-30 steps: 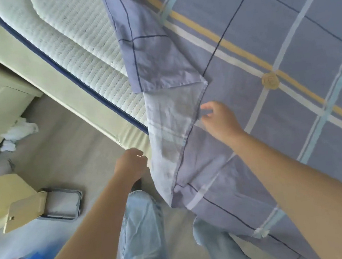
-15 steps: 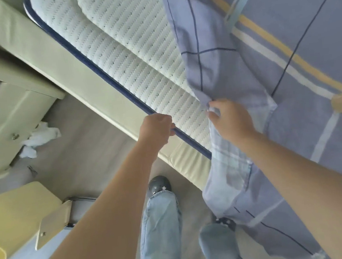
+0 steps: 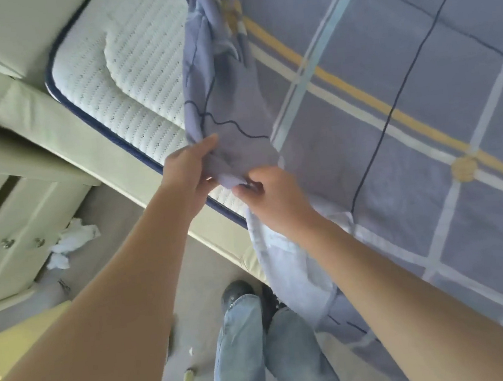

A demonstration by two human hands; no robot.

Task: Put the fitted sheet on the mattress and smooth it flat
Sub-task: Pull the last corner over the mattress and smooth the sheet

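While the person stands at the side of the bed, both hands meet over the mattress edge and have hold of the same bunched fold of the fitted sheet point(image 3: 378, 132). The left hand point(image 3: 190, 172) grips the gathered cloth from the left, its fingers stretched up along the fold; the right hand point(image 3: 272, 202) pinches the lower tip of that fold between thumb and fingers, just beside the left. The sheet is lavender with pale blue, white and yellow stripes and thin dark lines, and it lies spread over most of the mattress to the right, fairly flat there. Its near left part is drawn up into a crumpled ridge that runs from the hands toward the head of the bed, and a loose flap hangs down over the side past the right wrist toward the floor. The mattress point(image 3: 125, 88), white and knitted with a dark blue piped edge, lies bare to the left of the ridge, including its rounded corner. It sits in a pale green bed frame point(image 3: 47, 119). Below, the person's legs in light jeans point(image 3: 250, 356) stand close against the frame, a dark shoe showing. A cream drawer unit point(image 3: 12, 245) stands to the left, with crumpled white tissue point(image 3: 72, 239) on the floor just beside it.
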